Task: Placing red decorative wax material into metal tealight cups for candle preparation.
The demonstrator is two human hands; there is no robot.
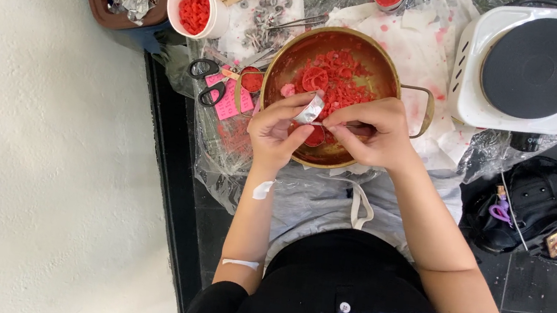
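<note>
Head view: left hand (275,130) pinches small silver tin cup (311,108), tilted over brass pot (292,57), so loosened bits drop among red wax pieces (336,81) inside. Right hand (373,130) fingers clenched on thin tool, tip at cup, apparently scraping. Both hands above pot's near rim. Hot plate (531,65) stands right; scissors (208,81) left; white cup of red chunks (197,11) behind.

Single head view, looking straight down, close over lap and pot (337,48) on floor; no second view.
</note>
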